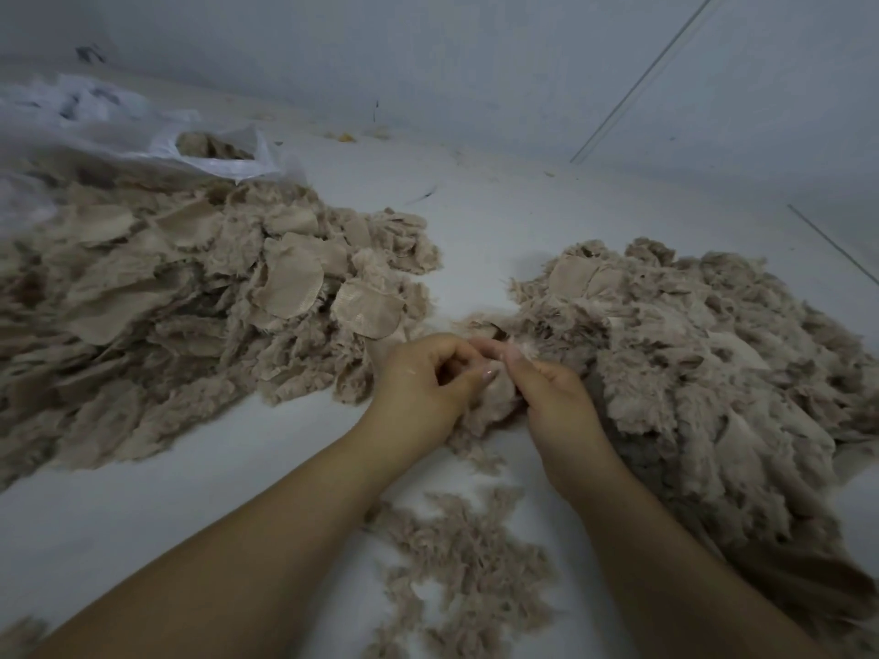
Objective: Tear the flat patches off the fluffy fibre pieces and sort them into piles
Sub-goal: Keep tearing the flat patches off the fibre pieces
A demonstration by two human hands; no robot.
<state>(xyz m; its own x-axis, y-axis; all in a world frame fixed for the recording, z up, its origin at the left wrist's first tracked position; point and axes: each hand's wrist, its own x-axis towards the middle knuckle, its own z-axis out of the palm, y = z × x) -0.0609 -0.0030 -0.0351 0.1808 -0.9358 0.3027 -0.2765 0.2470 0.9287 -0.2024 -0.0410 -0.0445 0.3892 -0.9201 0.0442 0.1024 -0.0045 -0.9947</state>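
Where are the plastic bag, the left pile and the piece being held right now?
plastic bag (223,166): head view, on its white rim at the opening.
left pile (285,287): head view, on a flat patch lying on top.
held fibre piece (494,397): head view, on the fluff showing between both hands.

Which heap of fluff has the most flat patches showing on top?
The big heap on the left: many smooth rounded patches lie on it. The right heap is mostly fluff, with few.
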